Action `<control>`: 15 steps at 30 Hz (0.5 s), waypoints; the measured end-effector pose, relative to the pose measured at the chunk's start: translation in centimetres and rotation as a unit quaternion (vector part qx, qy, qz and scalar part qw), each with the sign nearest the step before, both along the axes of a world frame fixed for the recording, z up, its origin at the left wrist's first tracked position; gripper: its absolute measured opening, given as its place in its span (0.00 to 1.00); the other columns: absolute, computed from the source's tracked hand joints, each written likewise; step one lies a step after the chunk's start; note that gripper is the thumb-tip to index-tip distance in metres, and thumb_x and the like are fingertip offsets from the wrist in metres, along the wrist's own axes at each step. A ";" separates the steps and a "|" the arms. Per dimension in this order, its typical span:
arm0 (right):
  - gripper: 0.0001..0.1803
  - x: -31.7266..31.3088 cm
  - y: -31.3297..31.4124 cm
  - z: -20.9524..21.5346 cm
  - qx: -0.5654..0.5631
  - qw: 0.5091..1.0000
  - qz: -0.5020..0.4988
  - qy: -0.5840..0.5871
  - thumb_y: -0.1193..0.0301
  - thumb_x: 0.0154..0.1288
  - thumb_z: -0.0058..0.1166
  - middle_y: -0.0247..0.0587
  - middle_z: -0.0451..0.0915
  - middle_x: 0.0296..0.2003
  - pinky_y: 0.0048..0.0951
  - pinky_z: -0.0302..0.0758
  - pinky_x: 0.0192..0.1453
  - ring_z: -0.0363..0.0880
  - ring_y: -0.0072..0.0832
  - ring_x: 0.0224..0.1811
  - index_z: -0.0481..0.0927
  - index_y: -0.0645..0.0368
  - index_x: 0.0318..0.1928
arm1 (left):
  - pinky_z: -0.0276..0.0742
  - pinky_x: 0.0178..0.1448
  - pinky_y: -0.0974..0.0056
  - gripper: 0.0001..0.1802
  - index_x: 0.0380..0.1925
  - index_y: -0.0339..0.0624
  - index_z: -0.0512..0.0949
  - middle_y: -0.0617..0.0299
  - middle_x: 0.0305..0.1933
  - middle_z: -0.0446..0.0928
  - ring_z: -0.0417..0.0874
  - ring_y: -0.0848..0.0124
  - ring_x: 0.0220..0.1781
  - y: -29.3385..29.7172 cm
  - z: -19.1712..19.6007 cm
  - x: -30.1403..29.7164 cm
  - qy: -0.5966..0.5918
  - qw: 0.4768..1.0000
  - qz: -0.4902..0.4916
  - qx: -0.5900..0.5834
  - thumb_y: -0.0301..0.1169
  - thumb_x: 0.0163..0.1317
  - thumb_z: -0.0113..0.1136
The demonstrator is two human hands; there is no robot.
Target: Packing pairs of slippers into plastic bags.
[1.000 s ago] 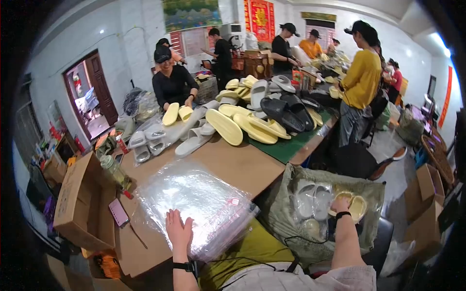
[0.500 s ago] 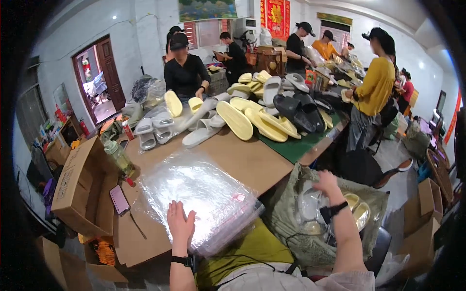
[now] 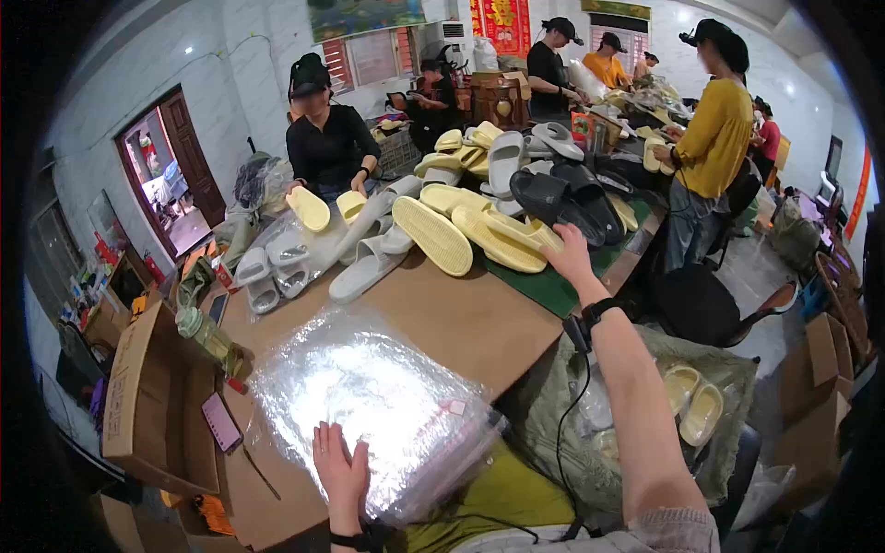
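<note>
My left hand (image 3: 341,468) lies flat with fingers out on a stack of clear plastic bags (image 3: 369,392) at the table's near edge. My right hand (image 3: 572,255) reaches over the table to the slipper pile, its fingers apart at the near right end of a yellow slipper (image 3: 498,238); a firm grip on it does not show. Just beyond that hand lie black slippers (image 3: 590,205). Another yellow slipper (image 3: 432,236) leans sole outward to the left, beside a grey slipper (image 3: 361,267).
Right of my lap, an open woven sack (image 3: 728,442) holds bagged yellow slippers (image 3: 701,413). An open cardboard box (image 3: 138,405), a bottle (image 3: 205,334) and a phone (image 3: 221,422) are at the left. A co-worker in black (image 3: 330,147) stands across the table; one in yellow (image 3: 714,138) stands at right.
My right hand has moved from above the sack up and forward to the slipper pile. My left hand stays on the bags. The co-worker across now touches a yellow slipper.
</note>
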State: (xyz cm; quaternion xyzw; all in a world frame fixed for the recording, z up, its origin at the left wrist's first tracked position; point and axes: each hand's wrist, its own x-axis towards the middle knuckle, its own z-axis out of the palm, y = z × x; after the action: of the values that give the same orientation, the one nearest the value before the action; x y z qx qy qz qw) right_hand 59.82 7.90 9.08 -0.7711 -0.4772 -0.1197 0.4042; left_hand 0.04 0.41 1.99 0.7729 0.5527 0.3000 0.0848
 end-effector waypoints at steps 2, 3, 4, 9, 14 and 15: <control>0.50 0.6 1.5 0.8 0.022 0.999 0.004 0.029 0.53 0.49 0.73 0.57 0.59 0.72 0.53 0.60 0.74 0.56 0.54 0.74 0.64 0.56 0.71 | 0.52 0.78 0.45 0.34 0.62 0.29 0.70 0.33 0.71 0.64 0.58 0.39 0.76 -0.1 0.4 0.3 -0.008 1.000 -0.004 -0.010 0.41 0.61 0.63; 0.59 -0.7 2.4 1.4 -0.074 0.996 -0.045 -0.011 0.52 0.45 0.75 0.58 0.55 0.74 0.55 0.57 0.75 0.53 0.54 0.76 0.57 0.57 0.74 | 0.52 0.78 0.45 0.34 0.62 0.29 0.70 0.34 0.71 0.64 0.58 0.39 0.76 -0.1 0.5 -0.4 0.003 1.000 0.007 -0.014 0.41 0.61 0.63; 0.67 -0.9 2.5 2.1 -0.170 0.979 -0.102 -0.055 0.51 0.41 0.78 0.59 0.51 0.75 0.57 0.55 0.76 0.49 0.54 0.78 0.50 0.58 0.76 | 0.52 0.78 0.44 0.35 0.63 0.29 0.70 0.34 0.72 0.63 0.57 0.39 0.76 0.0 0.3 -0.4 0.009 1.000 0.008 -0.018 0.41 0.60 0.64; 0.76 -1.2 4.0 1.5 -0.272 0.944 -0.152 -0.107 0.50 0.32 0.81 0.61 0.48 0.76 0.57 0.50 0.78 0.45 0.54 0.80 0.44 0.61 0.77 | 0.51 0.79 0.45 0.35 0.64 0.27 0.68 0.36 0.74 0.61 0.55 0.42 0.78 -0.3 0.9 -0.6 0.034 0.998 0.014 -0.052 0.39 0.62 0.62; 0.55 1.3 6.2 -1.2 -0.174 0.960 -0.172 -0.134 0.58 0.42 0.75 0.55 0.54 0.75 0.51 0.53 0.78 0.48 0.47 0.79 0.63 0.66 0.70 | 0.51 0.79 0.46 0.35 0.68 0.31 0.65 0.37 0.73 0.62 0.56 0.43 0.78 -0.7 1.9 0.5 0.069 0.997 -0.003 -0.038 0.42 0.68 0.59; 0.49 1.2 6.7 -1.4 -0.154 0.966 -0.142 -0.150 0.60 0.44 0.74 0.54 0.57 0.74 0.51 0.54 0.78 0.50 0.47 0.79 0.67 0.66 0.66 | 0.51 0.79 0.46 0.35 0.68 0.30 0.66 0.37 0.73 0.63 0.56 0.43 0.78 -0.7 2.2 0.6 0.068 0.997 -0.002 -0.046 0.42 0.68 0.59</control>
State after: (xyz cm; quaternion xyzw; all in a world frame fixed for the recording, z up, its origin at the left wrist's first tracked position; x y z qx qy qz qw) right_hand 61.01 14.58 7.72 -0.8572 -0.4303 -0.2153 0.1837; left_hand 0.64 -0.31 4.15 0.7876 0.5692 0.2208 0.0832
